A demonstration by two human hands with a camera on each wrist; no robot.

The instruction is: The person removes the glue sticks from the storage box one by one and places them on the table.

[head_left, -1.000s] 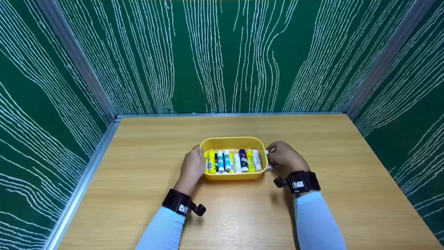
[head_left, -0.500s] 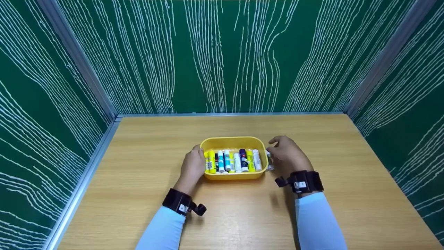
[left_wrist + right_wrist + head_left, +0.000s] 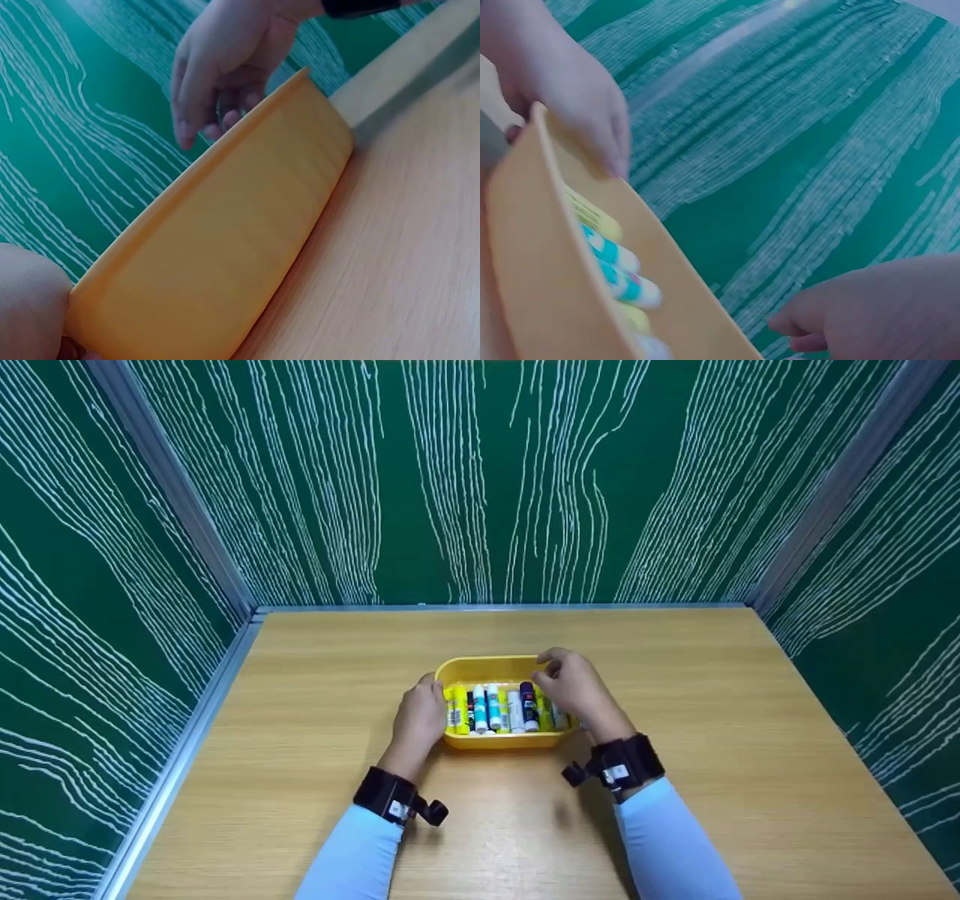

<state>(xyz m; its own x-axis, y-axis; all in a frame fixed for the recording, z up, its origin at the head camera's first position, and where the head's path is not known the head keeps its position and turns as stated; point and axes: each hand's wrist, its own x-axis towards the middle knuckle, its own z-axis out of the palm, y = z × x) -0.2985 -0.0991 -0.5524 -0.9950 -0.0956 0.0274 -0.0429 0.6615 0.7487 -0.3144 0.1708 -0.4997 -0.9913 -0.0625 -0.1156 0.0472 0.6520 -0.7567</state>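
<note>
A yellow plastic tub stands on the table, filled with a row of glue sticks in yellow, white, teal and dark purple. My left hand grips its left end; in the right wrist view the fingers of that left hand reach over the rim. Above the right end of the tub is my right hand, covering part of the rightmost sticks. From the left wrist view, the right hand hangs with loosely bent fingers and nothing visible in them, over the rim.
The wooden table ends at a metal strip along the back. Green panels with wavy white lines rise behind and on both sides, joined by metal corner posts.
My right hand has drawn away from a glue stick outside the tub's right end and moved left over the tub. My left hand has kept its grip there.
</note>
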